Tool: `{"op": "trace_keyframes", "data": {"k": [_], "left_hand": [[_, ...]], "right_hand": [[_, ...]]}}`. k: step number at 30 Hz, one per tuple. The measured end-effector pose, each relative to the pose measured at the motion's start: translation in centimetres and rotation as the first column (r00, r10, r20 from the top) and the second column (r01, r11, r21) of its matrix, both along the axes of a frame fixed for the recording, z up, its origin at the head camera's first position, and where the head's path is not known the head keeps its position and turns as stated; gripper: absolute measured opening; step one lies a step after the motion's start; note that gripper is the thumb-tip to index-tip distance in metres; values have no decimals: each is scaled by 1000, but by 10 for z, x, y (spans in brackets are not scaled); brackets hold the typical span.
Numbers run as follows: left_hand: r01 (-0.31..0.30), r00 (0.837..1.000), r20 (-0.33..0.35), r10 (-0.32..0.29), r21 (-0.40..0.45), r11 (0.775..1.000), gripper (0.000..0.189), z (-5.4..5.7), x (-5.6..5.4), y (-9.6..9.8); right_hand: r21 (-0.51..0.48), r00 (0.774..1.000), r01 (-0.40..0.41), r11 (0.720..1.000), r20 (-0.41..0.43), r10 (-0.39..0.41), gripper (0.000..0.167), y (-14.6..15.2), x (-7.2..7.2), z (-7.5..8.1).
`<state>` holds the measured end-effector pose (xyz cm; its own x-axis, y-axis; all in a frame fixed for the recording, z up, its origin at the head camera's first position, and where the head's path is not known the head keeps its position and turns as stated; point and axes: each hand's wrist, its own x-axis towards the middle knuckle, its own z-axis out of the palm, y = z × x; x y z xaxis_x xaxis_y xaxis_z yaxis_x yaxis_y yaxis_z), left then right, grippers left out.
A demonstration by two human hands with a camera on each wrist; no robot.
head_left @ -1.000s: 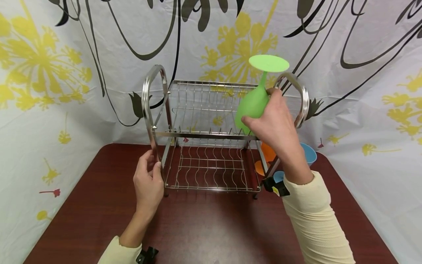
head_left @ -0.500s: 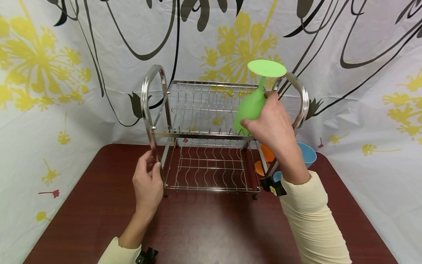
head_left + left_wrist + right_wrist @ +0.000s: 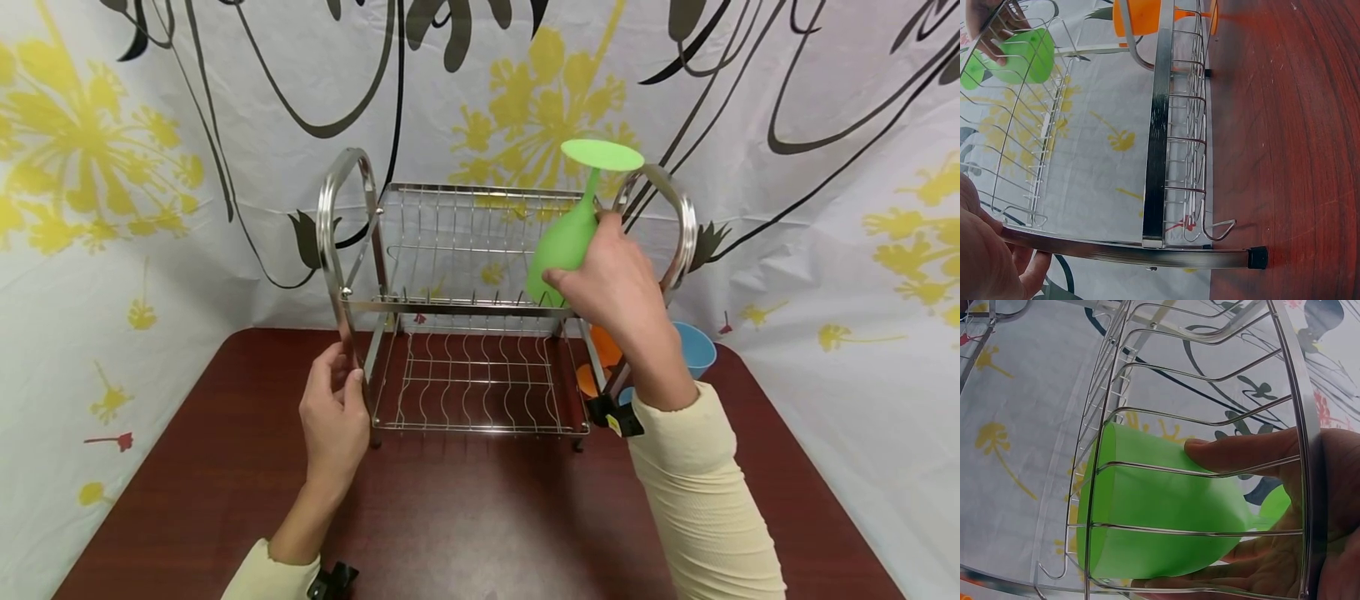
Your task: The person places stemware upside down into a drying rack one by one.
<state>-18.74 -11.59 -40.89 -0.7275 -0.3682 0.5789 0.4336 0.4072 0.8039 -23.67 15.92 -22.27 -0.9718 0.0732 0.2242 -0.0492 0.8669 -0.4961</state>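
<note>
A two-tier metal dish rack point(image 3: 457, 308) stands on the table. My left hand point(image 3: 333, 425) grips its left upright, thumb in front and fingers behind. My right hand point(image 3: 617, 279) holds a green plastic wine glass point(image 3: 566, 246) by the bowl, at the right end of the upper tier. The glass is upside down and tilted, its round foot up and its rim down toward the left. In the right wrist view, the bowl of the green wine glass point(image 3: 1160, 500) lies behind the tier's wires, with thumb and fingers on opposite sides of it.
Behind my right forearm, an orange stemmed glass point(image 3: 604, 346) and a blue one point(image 3: 696, 350) stand right of the rack, partly hidden. The lower tier point(image 3: 480, 381) has wavy wires. A patterned cloth point(image 3: 825, 250) hangs behind the dark red table point(image 3: 465, 508).
My right hand and the green wine glass have come slightly down and to the left. My left hand keeps its grip on the rack's upright.
</note>
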Motion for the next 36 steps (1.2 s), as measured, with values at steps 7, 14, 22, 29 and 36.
{"op": "trace_keyframes", "data": {"k": [7,14,22,29,36], "left_hand": [[-4,1000,-4,4,-1,1000,34,0,0,0],[6,1000,-4,-6,4,1000,32,0,0,0],[6,1000,16,-6,23,1000,33,1,0,1],[67,995,62,-76,138,988,32,2,0,-1],[96,995,19,-101,175,980,30,1,-1,-1]], "right_hand": [[27,1000,-8,1000,8,8,90,-1,0,0],[33,1000,-6,999,7,6,90,0,0,-1],[28,1000,-10,1000,7,9,88,0,-1,0],[16,1000,-16,1000,1,16,86,0,0,2],[-2,1000,-16,1000,1,16,86,0,0,1]]}}
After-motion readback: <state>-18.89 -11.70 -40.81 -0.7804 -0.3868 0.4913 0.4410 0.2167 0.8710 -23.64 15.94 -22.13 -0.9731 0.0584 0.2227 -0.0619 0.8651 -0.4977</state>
